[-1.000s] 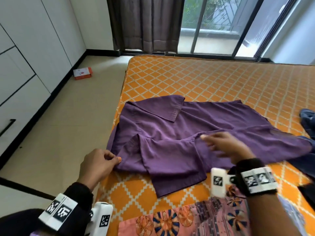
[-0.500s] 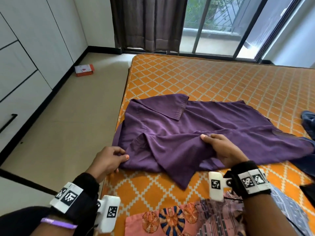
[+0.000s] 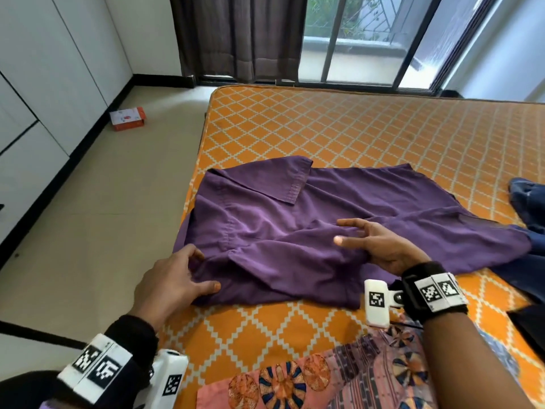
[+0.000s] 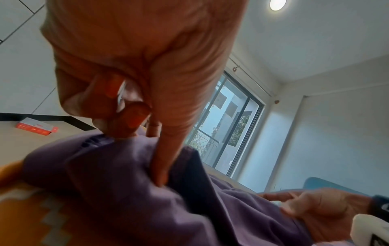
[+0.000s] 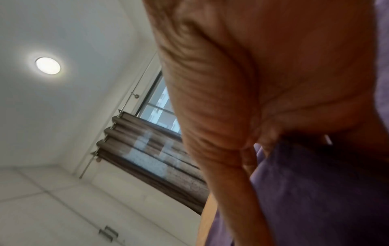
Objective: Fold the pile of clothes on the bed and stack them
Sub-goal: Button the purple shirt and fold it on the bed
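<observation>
A purple shirt (image 3: 339, 208) lies spread across the near left part of the orange patterned bed (image 3: 383, 128), with its collar flap turned over at the far left. My left hand (image 3: 203, 270) pinches the shirt's near left corner; the left wrist view shows the thumb and curled fingers (image 4: 126, 126) bunching purple cloth (image 4: 126, 191). My right hand (image 3: 345, 231) stands open over the shirt's middle, fingers spread, its edge resting on a folded-in flap. The right wrist view shows only the palm (image 5: 252, 99) against purple cloth (image 5: 315, 191).
A pink patterned garment (image 3: 324, 379) lies at the bed's near edge. Blue clothing (image 3: 530, 208) and a dark item (image 3: 528, 326) sit at the right. The bed's left edge drops to bare floor with a red box (image 3: 128, 118). White cupboards line the left wall.
My right hand drew the near flap of the shirt inward, then let it go and spread its fingers. My left hand shifted right onto the shirt's corner.
</observation>
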Available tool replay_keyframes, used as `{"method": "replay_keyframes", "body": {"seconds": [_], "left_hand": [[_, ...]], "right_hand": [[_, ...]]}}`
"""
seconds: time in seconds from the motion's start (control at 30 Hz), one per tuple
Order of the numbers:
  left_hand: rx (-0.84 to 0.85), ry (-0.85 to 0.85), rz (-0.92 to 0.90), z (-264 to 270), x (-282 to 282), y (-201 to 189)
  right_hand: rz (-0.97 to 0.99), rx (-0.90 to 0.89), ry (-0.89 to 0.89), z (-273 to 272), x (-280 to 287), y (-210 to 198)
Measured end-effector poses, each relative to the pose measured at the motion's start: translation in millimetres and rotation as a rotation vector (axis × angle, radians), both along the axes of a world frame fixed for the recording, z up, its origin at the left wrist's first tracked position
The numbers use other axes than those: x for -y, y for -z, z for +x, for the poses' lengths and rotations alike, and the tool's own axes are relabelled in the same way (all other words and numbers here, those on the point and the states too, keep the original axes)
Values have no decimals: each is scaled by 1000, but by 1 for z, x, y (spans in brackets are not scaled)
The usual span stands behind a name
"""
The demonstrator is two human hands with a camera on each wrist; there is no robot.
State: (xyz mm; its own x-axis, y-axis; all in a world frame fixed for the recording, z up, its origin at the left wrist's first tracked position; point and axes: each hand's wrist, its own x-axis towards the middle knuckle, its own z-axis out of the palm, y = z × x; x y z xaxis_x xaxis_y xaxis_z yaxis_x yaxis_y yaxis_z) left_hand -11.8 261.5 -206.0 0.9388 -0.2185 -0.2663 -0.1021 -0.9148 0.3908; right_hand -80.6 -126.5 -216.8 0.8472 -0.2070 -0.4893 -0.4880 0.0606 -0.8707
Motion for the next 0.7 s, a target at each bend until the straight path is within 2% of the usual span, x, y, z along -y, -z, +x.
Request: {"method": "replay_keyframes", "body": {"seconds": [0.1,0.17,0.23,0.3,0.33,0.4,0.47,0.53,0.63,0.7], "left_hand": [[54,41,58,4,10,2],[5,8,120,9,9,2],[-27,-23,171,11,8,2],[2,-35,183,11,9,0],[27,-29,188,11,11,-1],[80,18,194,10,17,-1],[153,145,212,5,26,-1],[222,289,209,0,36,-3],[263,397,247,-4,50,-2],[281,395,300,-2,54,-1]], "right_hand": [[-150,-43,-199,-2,4,6],[-367,23,-176,3,5,14],[-545,178,-59,11,6,19],[-546,313,62,17,5,18],[-536,310,109,18,6,18],[-547,167,114,16,9,21],[-551,-28,37,8,15,28],[-495,-126,19,3,18,36],[-441,-39,110,6,17,43],[-435,58,193,12,17,47]]}}
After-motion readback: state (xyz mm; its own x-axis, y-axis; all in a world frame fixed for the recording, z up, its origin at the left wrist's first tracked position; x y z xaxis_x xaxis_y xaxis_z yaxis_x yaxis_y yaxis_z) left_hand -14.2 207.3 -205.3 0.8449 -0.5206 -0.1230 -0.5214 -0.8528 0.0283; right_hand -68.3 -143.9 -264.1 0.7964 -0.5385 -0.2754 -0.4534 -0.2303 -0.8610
